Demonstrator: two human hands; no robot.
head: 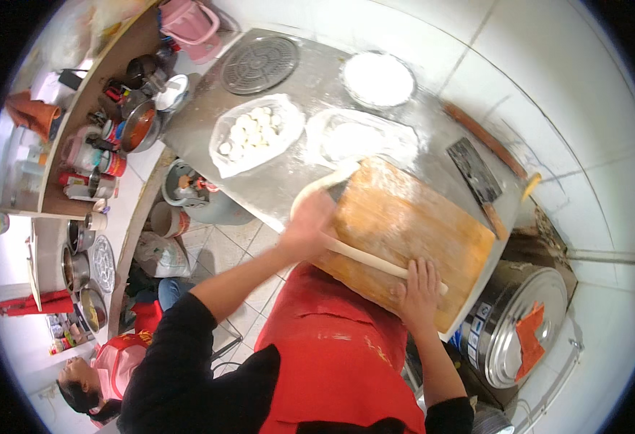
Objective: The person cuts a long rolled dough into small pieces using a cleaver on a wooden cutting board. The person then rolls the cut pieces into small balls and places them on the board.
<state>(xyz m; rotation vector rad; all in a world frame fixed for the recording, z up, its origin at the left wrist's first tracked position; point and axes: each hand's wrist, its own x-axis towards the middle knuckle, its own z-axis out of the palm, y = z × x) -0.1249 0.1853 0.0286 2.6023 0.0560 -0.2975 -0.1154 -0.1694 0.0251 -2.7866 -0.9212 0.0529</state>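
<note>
My left hand (309, 225), blurred, is closed around a long rope of dough (369, 256) at the left edge of a floured wooden board (420, 217). Part of the rope loops up beyond this hand towards the board's far left corner. Near the rope's other end, my right hand (418, 287) lies over it on the near part of the board, fingers on top and thumb on the near side. Small white dough balls (252, 130) fill a lined tray (220, 157) farther back. Beside it is a second lined tray holding white flour (350, 138).
A bowl of flour (378, 78) and a round perforated plate (259, 65) stand at the back. A cleaver (475, 171) and a wooden rod (485, 138) lie right of the board. Beyond the right edge is a large steel drum (529, 325). A person (114, 363) is at lower left.
</note>
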